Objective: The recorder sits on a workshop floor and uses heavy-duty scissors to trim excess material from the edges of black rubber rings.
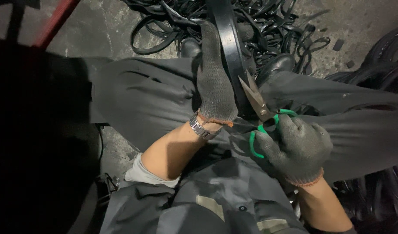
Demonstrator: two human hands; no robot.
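My left hand [215, 82], in a dark knit glove with a metal watch at the wrist, grips a broad black rubber strip [227, 39] that runs away from me over my lap. My right hand [296, 147], also gloved, holds green-handled scissors [260, 112]. The scissor blades are open, their tips right at the strip's right edge, just beside my left hand.
A tangle of cut black rubber strips [268, 26] lies on the concrete floor beyond my knees. More black rubber rings [381, 56] are stacked at the right. A red bar [56, 21] crosses the upper left. My grey trouser legs [142, 91] fill the middle.
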